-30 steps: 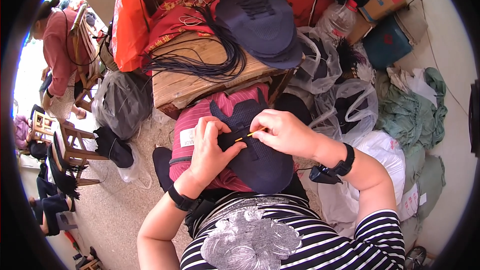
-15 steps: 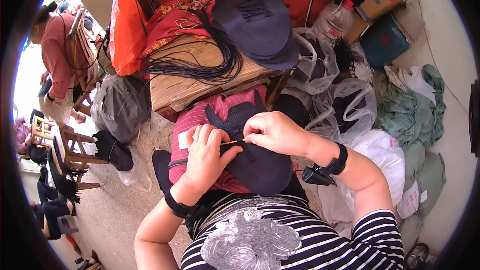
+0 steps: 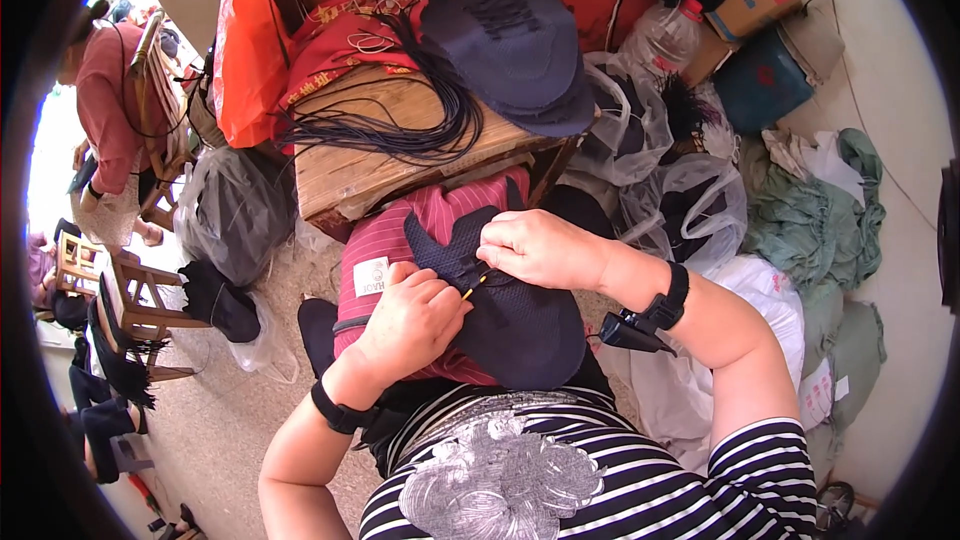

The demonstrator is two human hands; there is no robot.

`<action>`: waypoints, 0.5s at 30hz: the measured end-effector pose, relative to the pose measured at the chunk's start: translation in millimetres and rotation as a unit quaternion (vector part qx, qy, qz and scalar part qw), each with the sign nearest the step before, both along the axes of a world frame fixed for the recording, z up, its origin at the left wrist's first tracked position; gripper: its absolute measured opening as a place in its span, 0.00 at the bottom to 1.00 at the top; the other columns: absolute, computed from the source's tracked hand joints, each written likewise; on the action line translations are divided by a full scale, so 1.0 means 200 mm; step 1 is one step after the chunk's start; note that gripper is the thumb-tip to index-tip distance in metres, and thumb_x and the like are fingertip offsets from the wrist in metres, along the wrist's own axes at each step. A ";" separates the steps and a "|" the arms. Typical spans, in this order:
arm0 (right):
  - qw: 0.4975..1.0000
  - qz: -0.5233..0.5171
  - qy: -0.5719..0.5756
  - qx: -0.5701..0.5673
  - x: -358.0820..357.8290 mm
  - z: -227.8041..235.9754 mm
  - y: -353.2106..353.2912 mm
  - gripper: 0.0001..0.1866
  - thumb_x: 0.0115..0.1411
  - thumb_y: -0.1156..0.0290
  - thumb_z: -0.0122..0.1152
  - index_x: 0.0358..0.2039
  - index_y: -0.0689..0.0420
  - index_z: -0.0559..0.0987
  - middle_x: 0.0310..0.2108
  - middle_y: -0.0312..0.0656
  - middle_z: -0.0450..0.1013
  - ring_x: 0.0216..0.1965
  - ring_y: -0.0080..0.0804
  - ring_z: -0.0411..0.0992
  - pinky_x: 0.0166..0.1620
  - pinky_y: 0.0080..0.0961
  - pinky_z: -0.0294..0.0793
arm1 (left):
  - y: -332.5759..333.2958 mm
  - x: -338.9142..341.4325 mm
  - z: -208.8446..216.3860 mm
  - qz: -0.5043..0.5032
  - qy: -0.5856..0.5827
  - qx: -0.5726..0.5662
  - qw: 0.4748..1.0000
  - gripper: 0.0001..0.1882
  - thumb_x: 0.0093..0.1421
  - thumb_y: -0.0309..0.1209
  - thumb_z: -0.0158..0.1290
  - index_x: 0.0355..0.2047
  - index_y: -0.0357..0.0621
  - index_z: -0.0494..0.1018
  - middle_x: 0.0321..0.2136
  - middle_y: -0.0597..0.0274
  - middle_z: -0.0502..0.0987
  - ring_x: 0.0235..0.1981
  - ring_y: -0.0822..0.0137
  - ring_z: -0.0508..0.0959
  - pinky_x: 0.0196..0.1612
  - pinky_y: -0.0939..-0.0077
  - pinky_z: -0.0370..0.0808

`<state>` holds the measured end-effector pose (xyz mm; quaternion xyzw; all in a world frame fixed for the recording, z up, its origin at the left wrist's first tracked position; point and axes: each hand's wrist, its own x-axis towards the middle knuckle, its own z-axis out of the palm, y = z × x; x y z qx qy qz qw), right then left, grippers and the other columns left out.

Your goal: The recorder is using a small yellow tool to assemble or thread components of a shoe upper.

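A dark navy, fabric-like shoe upper [image 3: 520, 335] lies across my lap on a red pinstriped cloth [image 3: 372, 245]. My left hand [image 3: 415, 315] is closed at the upper's left side, with a thin yellow stick-like tool [image 3: 474, 288] showing at its fingertips. The tool slants up toward my right hand, its upper end dark. My right hand [image 3: 535, 248] is pinched just above that end, over the upper's middle. What its fingertips grip is too small to make out.
Ahead stands a wooden stool [image 3: 350, 175] bearing a bundle of dark cords [image 3: 440, 130] and a stack of similar navy uppers [image 3: 520, 70]. Plastic bags [image 3: 690, 205] and green cloth [image 3: 820, 210] lie at right. A dark bag [image 3: 235, 210], wooden stools and another person [image 3: 110, 110] are at left.
The yellow tool has turned from nearly level to a steep slant. My right hand has risen slightly, off the tool's end. The left hand's fingers have curled in, uncovering a white label on the red cloth.
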<state>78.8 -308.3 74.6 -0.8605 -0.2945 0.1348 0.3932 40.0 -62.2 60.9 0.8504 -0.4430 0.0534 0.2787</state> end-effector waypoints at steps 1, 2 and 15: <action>1.000 0.004 -0.009 -0.001 0.00 0.00 0.00 0.14 0.67 0.64 0.58 0.30 0.63 0.78 0.32 0.52 0.76 0.36 0.54 0.77 0.43 0.45 0.75 | 0.01 0.00 0.00 -0.001 0.001 -0.001 1.000 0.14 0.58 0.30 0.63 0.22 0.46 0.68 0.20 0.62 0.69 0.28 0.59 0.73 0.43 0.62 0.67; 1.000 0.009 -0.018 -0.003 -0.01 0.01 0.00 0.13 0.67 0.65 0.59 0.30 0.63 0.78 0.32 0.52 0.76 0.36 0.54 0.76 0.42 0.45 0.76 | 0.02 -0.01 -0.01 -0.009 0.005 -0.007 1.000 0.14 0.58 0.30 0.63 0.22 0.46 0.68 0.20 0.62 0.70 0.28 0.59 0.73 0.43 0.62 0.67; 0.999 0.033 -0.001 0.012 0.04 0.00 -0.03 0.13 0.68 0.68 0.60 0.29 0.63 0.78 0.27 0.46 0.72 0.30 0.41 0.73 0.38 0.35 0.73 | 0.06 -0.10 0.06 0.066 0.099 -0.010 0.993 0.10 0.58 0.31 0.64 0.28 0.44 0.73 0.24 0.63 0.75 0.29 0.58 0.76 0.40 0.62 0.68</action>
